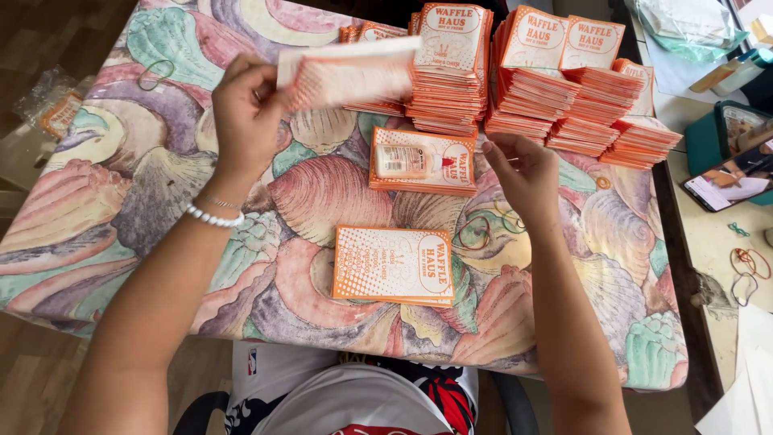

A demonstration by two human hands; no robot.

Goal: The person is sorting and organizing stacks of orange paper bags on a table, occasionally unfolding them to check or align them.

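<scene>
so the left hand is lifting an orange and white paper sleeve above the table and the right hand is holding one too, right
Not quite. In the head view the right hand is empty, fingers loosely curled above the table. The left hand does lift an orange and white paper sleeve.

Both forearms are bare, with no sleeves visible. The left wrist carries a white beaded bracelet [212, 217] and, just above it, a thin chain bracelet [219, 202]. The torso wears a white shirt [354, 399] with black and red printed sections.
</scene>
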